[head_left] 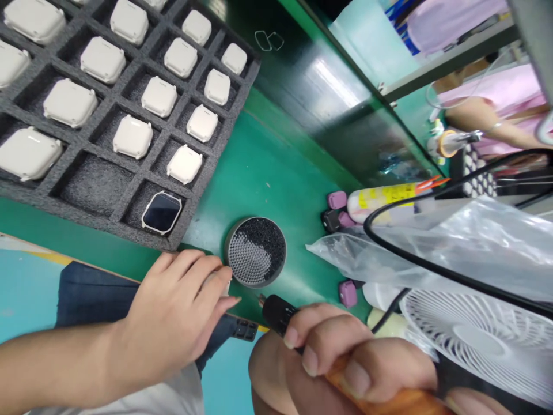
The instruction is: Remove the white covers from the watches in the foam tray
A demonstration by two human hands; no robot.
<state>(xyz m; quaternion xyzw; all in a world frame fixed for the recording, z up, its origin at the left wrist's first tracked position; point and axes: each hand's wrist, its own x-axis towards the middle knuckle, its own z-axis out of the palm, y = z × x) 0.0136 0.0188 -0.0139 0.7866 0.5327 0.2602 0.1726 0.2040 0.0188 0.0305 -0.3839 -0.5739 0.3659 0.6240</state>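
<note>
My left hand [181,305] is closed at the green bench's edge, its fingers curled around a white watch case [227,286], which is nearly all hidden. In my right hand [345,351] is an electric screwdriver [280,314] with a black collar and an orange handle. Its metal tip points toward my left hand, apart from it. Just beyond the tip stands a round dish [256,252] with a studded floor and tiny dark screws. Left of the dish, a grey foam tray [93,184] holds several white watch cases [133,136] and one with a dark screen [162,212].
At the right are a white fan [479,340], a clear plastic bag [432,253], a black cable [406,259] and a white bottle [380,202] with a yellow label. Small purple blocks [348,294] sit nearby. Across the bench another person's arm [484,118] shows.
</note>
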